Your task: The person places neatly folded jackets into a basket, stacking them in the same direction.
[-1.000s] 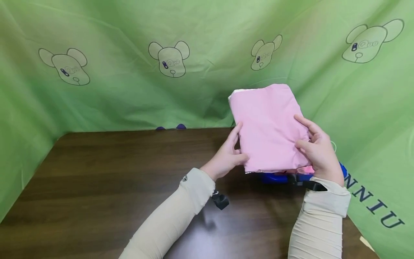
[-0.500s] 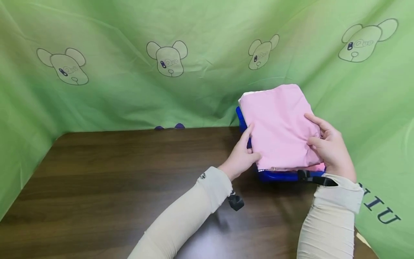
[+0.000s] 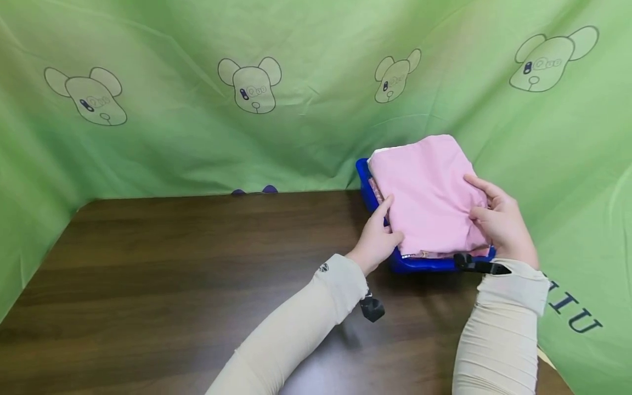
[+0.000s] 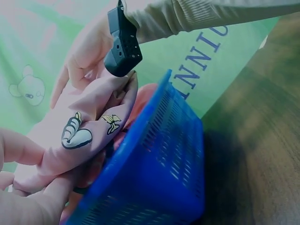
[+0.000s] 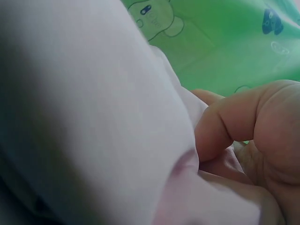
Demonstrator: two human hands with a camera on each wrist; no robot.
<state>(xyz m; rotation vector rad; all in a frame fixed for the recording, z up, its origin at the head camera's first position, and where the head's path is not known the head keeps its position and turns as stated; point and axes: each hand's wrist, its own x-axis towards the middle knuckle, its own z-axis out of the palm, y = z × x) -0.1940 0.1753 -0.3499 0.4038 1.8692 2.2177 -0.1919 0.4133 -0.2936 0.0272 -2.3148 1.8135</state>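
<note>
A folded pink garment (image 3: 427, 197) lies between both hands over a blue basket (image 3: 419, 265). My left hand (image 3: 376, 241) pinches its left edge near the front corner, thumb on top. On the opposite edge my right hand (image 3: 506, 222) grips it, the thumb (image 5: 220, 133) pressing a crease into the fabric in the right wrist view. Seen from the left wrist, the garment (image 4: 93, 112) bulges at its front edge, shows small printed motifs, and sits at the level of the basket's rim. Other patterned cloth (image 3: 376, 190) shows inside the basket beneath it.
The basket stands at the back right of a brown wooden table (image 3: 197, 285), close to a green curtain (image 3: 316, 148) printed with mouse heads. Black wrist cameras hang below the left sleeve (image 3: 372, 308) and at the right cuff (image 3: 466, 263).
Both hands have carried the pink garment right, then down onto the basket's top. More of the blue basket now shows along its left and front sides. The grips look the same.
</note>
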